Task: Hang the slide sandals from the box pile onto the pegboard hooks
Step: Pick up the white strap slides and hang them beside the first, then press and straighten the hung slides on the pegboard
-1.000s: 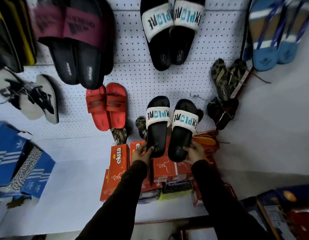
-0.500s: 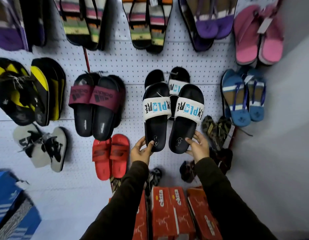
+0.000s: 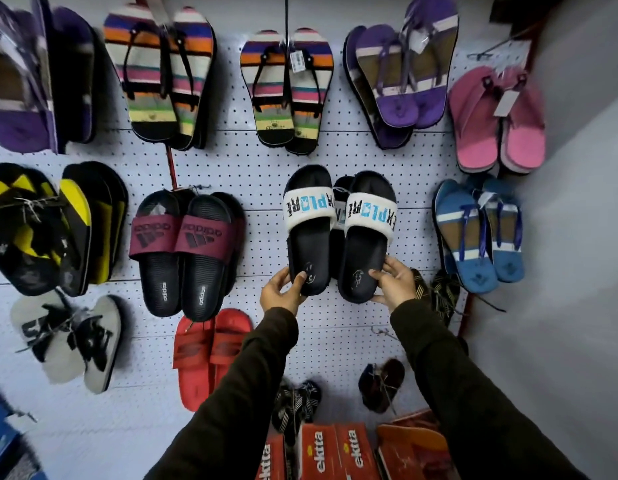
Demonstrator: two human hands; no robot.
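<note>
Two black slide sandals with white straps lettered in blue and black are held up against the white pegboard (image 3: 252,168). My left hand (image 3: 282,289) grips the heel of the left slide (image 3: 307,233). My right hand (image 3: 394,282) grips the heel of the right slide (image 3: 364,244). Both slides cover another pair of the same kind (image 3: 338,220) that hangs on the board behind them; only a strip of it shows between them. The hook there is hidden.
Other pairs hang all around: maroon-strapped black slides (image 3: 186,254) to the left, red slides (image 3: 210,355) below left, blue flip-flops (image 3: 480,237) to the right, striped ones (image 3: 287,95) above. Orange shoe boxes (image 3: 335,452) are stacked below. A grey wall (image 3: 577,271) closes the right side.
Both hands have lifted the pair of slides up from the box pile to the board's middle row, in front of the matching hung pair. The view has tilted upward.
</note>
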